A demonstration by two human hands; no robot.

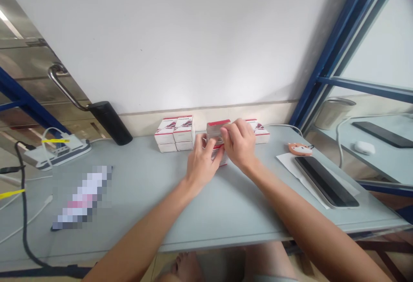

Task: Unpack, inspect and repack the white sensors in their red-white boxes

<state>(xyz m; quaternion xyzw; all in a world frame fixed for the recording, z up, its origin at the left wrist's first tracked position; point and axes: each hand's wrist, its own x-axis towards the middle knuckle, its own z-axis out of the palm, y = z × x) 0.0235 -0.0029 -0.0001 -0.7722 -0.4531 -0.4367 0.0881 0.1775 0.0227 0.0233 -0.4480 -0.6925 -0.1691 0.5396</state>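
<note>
A small white and red cardboard box [222, 162] stands in front of me on the table, partly covered by my hands. My left hand [204, 161] is closed around its left side, fingers bent and thumb against the front. Above it shows a greyish, red-edged part [214, 131]; I cannot tell whether it belongs to the same box or to another. At this upper part, my right hand [239, 142] has its fingers curled and pressed together, and its grip is partly hidden. Left of my hands sits a block of several similar boxes [174, 133], stacked two high. Another box [260, 133] shows behind my right hand.
A black cylinder [111, 122] and a power strip [61, 153] with cables stand at the left, near a blurred-out flat item [82, 198]. At the right lie a phone [325, 181], white paper [287, 163] and an orange animal-shaped item [300, 149]. A wall [193, 49] closes the back.
</note>
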